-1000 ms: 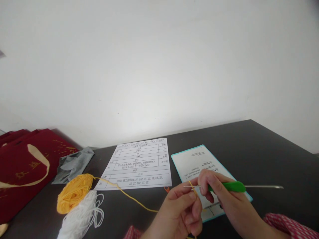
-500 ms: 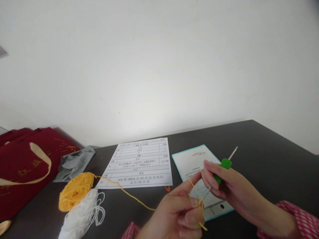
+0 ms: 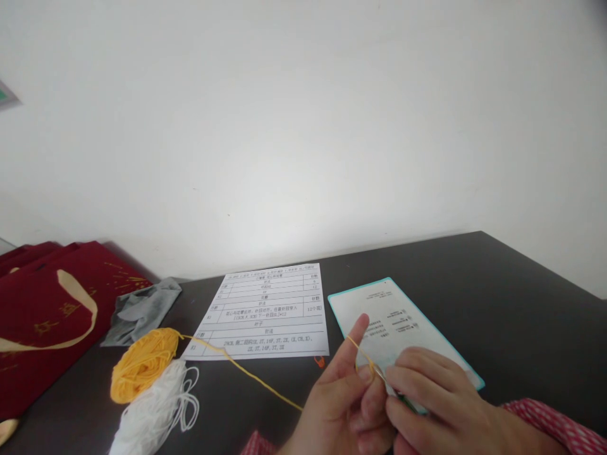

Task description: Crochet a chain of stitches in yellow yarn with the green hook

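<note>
The yellow yarn point(image 3: 371, 364) is at the lower right of centre, a small loop of it right by the metal tip of the hook point(image 3: 380, 374). I'd call this very early work: I can make out no worked fabric at the fingertips, just strand and loop, so nearly everything seems left to do. The left hand point(image 3: 344, 395) pinches the yarn between thumb and curled fingers, index finger raised with the strand across it. The right hand point(image 3: 431, 392) is closed around the hook's green handle, mostly hiding it. A trailing strand runs leftward to the yellow ball point(image 3: 145, 366), which looks plump, hardly drawn on. Against it, lower left, the white yarn point(image 3: 152, 411) appears unused. The printed sheet point(image 3: 265, 316) lies mid-frame, and a turquoise-edged board point(image 3: 389, 309) lies beyond the hands. Farther off, at the left edge, sits a dark red bag point(image 3: 28, 316).
</note>
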Motion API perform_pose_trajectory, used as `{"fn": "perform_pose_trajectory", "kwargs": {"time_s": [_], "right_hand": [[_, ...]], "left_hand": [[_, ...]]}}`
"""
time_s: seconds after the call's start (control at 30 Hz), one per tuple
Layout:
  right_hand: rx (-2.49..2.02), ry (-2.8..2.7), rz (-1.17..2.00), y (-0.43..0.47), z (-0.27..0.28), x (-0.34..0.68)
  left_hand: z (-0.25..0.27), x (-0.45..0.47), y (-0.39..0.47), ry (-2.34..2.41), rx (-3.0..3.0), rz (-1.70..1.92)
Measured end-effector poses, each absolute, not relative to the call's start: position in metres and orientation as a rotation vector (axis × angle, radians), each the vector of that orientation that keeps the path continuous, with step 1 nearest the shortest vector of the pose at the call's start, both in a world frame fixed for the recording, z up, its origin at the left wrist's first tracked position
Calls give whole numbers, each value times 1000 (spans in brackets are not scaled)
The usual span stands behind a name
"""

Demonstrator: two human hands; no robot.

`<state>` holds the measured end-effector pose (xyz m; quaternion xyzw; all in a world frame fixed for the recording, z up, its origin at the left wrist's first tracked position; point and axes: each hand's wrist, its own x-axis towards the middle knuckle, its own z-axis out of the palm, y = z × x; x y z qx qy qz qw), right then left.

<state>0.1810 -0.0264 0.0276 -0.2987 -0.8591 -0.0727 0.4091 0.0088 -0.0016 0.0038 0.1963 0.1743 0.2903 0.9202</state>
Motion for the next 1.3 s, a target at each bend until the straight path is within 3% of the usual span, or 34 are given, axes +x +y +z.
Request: {"fn": "perform_pose_trajectory", "kwargs": {"time_s": [0.17,0.5,0.87,1.13,1.2,1.3], "right_hand": [[-810,-2127,-98,-28,27,181],[-1006,-1274,1018,-25,14,184],[-1059,-1076,1200,-14,19,176],[-1022,-1262,973,-23,12,168],[-1036,-1507,684,-25,9,165],[-1049,-1880,-28,-25,6,161]], "left_hand": [[-4,12,-1,367,477,659],[15,2,6,441,528,413],[23,4,9,466,474,469],[-8,18,0,488,473,733],[-10,19,-3,540,497,724],[-6,18,-5,667,519,723]]}}
